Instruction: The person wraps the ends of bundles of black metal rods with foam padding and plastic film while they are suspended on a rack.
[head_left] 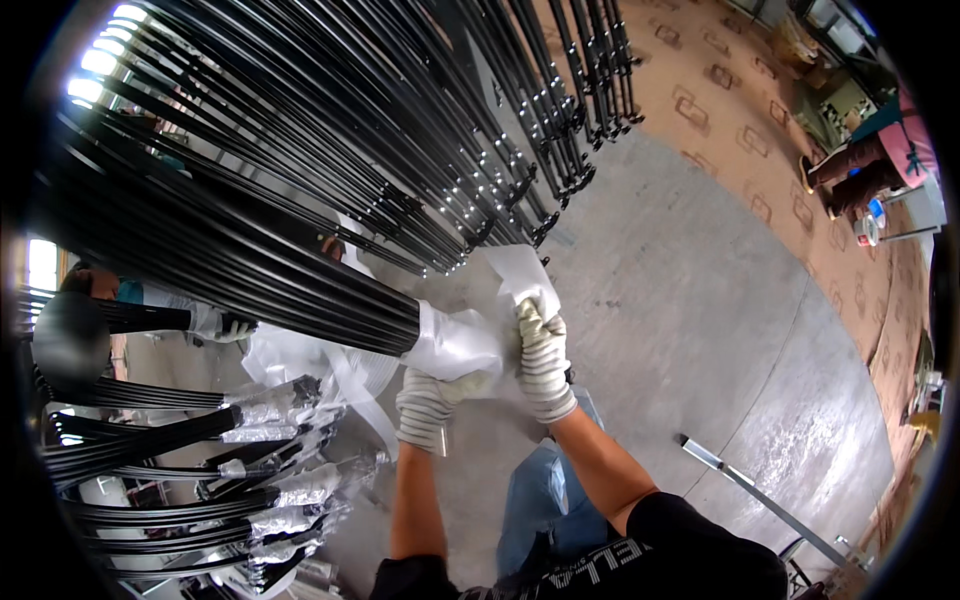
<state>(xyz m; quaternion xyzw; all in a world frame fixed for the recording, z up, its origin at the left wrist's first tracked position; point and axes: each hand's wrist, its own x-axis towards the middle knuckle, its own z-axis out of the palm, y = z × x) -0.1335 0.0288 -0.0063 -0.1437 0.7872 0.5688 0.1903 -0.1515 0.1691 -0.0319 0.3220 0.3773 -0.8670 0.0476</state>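
Note:
A thick bundle of black tubes [330,290] slants in from the upper left, its near end covered by a whitish, translucent wrap [450,340]. My left hand [425,408], in a white ribbed glove, is closed around the underside of that wrapped end, some fingers hidden beneath it. My right hand [543,360], gloved alike, grips a loose strip of white wrapping film [527,275] just right of the bundle's end. The film is smeared by motion between the hands.
Many black rods with small end fittings [500,180] hang above. At left lie several wrapped tube bundles [280,490] and crumpled film [270,355]; a gloved hand of another person [238,328] touches one. A metal bar [740,480] stands lower right. Another person [870,175] stands on patterned flooring.

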